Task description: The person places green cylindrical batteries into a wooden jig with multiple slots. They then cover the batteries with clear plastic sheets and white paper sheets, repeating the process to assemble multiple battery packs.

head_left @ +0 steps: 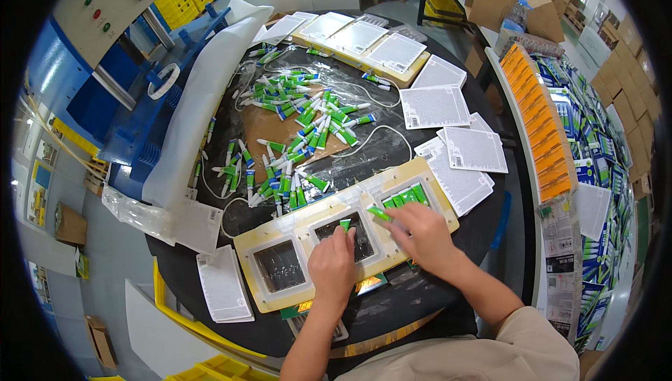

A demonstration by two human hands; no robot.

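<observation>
A long yellow fixture (246,249) with three clear-rimmed windows lies in front of me on the round black table. Several green tubes (406,195) sit side by side in its right window. My left hand (332,269) is over the middle window, fingers closed on a small green tube (345,224) whose end pokes out above the fingertips. Held between the fingers of my right hand (422,236), slightly smeared by motion, another green tube (379,213) hovers beside the middle and right windows. Beyond the fixture spreads a loose heap of green tubes with white caps (308,118).
White printed cards (435,106) lie along the right table edge, with more cards (224,284) at the left. A second yellow fixture (402,76) bearing cards stands at the back. A blue machine (129,132) is at left; a bin of packaged tubes (542,129) is at right.
</observation>
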